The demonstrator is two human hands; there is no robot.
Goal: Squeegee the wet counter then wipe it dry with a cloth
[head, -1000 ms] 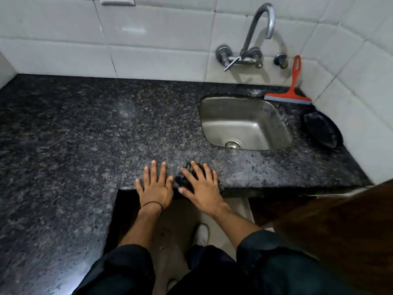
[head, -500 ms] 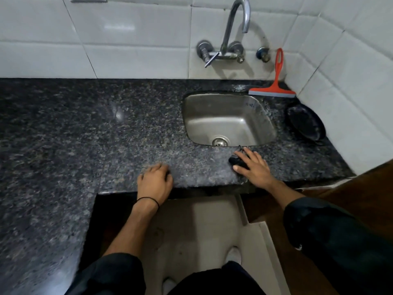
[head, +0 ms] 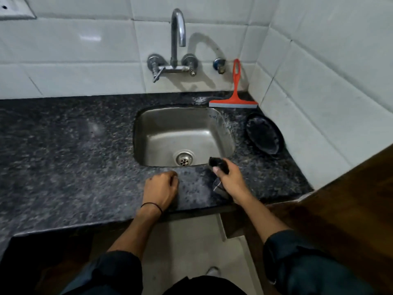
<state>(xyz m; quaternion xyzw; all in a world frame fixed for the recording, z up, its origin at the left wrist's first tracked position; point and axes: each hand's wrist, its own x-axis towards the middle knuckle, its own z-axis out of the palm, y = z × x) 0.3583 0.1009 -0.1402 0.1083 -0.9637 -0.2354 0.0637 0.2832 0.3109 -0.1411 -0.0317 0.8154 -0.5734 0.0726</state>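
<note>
The dark speckled granite counter (head: 63, 150) runs from the left to the tiled corner on the right. A red squeegee (head: 234, 99) leans against the back wall behind the sink, its blade on the counter. My right hand (head: 230, 179) is closed around a bunched dark cloth (head: 218, 163), lifted just above the counter's front strip near the sink's front right corner. A corner of the cloth hangs below the fist. My left hand (head: 160, 188) rests on the front edge of the counter with its fingers curled in, holding nothing.
A steel sink (head: 182, 135) is set into the counter, with a wall tap (head: 176, 39) above it. A black pan (head: 264, 135) lies on the counter right of the sink. White tiled walls close the back and right. A wooden surface (head: 344, 209) stands at right.
My right hand slid the cloth rightward along the front of the counter, then bunched it and lifted it by the sink. My left hand curled its fingers and stayed at the edge.
</note>
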